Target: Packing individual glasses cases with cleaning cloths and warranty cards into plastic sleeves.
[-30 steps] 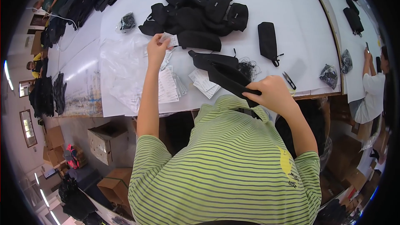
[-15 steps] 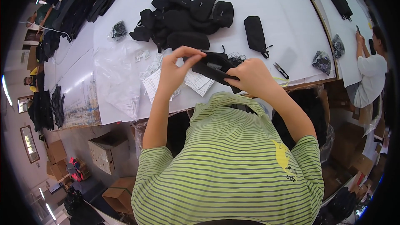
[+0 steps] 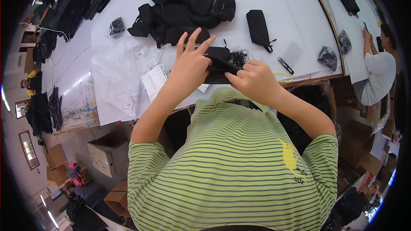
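A black fabric pouch is stretched between my two hands just above the table's near edge. My left hand pinches its left part with the thumb side, the other fingers raised and spread. The fingers of my right hand are closed on its right end. Another black pouch with a small light mark lies right behind, partly hidden by my left hand. Beside it is a tangle of thin black cords. Farther back, several black pouches form a heap. One zipped pouch lies apart to its right.
Thread snips lie right of my right hand, near a yellow strip. Printed white slips and a clear plastic bag are at left. Clear packets with black contents sit at right. A person is beyond the table's right edge.
The pouch has been turned and folded between my hands, its opening no longer facing up. My left hand has moved right and raised its fingers; my right hand keeps its hold.
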A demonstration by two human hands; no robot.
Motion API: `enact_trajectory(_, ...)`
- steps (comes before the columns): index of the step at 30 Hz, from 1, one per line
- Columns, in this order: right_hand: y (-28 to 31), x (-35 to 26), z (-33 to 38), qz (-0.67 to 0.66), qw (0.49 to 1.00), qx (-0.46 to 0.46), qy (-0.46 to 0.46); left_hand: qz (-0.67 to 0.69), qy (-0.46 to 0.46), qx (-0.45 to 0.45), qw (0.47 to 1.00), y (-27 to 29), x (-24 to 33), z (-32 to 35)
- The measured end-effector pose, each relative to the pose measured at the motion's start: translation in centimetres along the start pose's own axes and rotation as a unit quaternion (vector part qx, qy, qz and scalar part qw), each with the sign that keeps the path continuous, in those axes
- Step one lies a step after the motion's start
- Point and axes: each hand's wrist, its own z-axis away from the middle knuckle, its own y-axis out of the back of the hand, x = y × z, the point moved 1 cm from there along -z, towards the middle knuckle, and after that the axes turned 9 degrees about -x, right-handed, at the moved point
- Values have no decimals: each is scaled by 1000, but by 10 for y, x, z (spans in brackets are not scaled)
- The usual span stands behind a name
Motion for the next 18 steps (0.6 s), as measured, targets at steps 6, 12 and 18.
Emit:
enact_trajectory(6, 0, -1, 4, -39, 999, -9, -19, 47, -47, 96, 993, 16, 1, 8)
enact_trajectory(12, 9, -4, 9, -82, 995, 31, -57, 136, 208, 350, 903, 12, -47, 34)
enact_trajectory(18, 30, -8, -4, -199, 947, 157, -198, 850, -12, 243, 468, -78, -19, 26)
